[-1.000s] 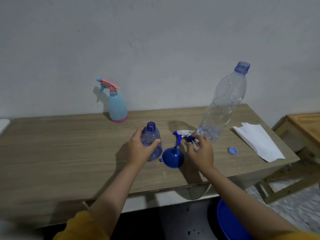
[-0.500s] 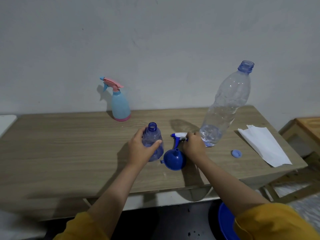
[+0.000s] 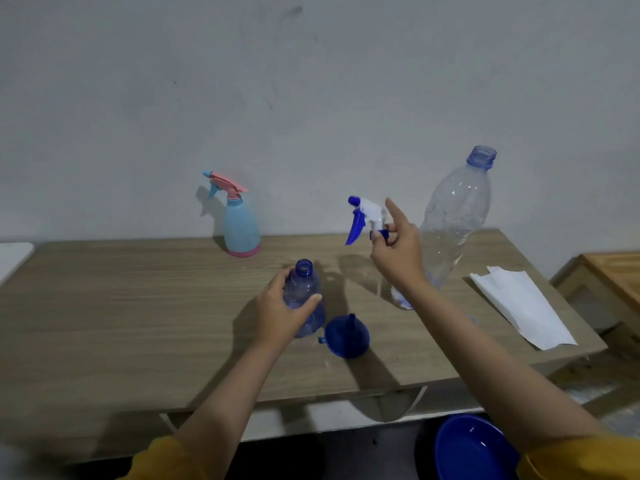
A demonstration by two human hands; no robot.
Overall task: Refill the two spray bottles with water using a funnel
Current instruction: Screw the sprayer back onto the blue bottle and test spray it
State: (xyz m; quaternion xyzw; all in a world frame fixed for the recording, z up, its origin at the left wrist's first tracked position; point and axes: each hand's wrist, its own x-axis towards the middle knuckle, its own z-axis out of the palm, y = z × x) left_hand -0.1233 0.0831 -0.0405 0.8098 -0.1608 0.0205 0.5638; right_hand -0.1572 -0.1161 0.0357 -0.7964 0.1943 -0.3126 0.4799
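Blue spray bottle (image 3: 304,299), uncapped at frame centre, is gripped by the left hand (image 3: 280,315); the right hand (image 3: 398,252) pinches its trigger head (image 3: 363,216) aloft. A careless descent could topple the tall water bottle (image 3: 453,220) or knock the funnel (image 3: 348,336).

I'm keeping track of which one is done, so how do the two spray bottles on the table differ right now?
The light blue spray bottle is opaque, with its pink trigger head screwed on, and stands untouched near the wall. The dark blue spray bottle is see-through, open-necked, gripped by the left hand; its trigger head is lifted in the right hand. Both stand upright on the table.
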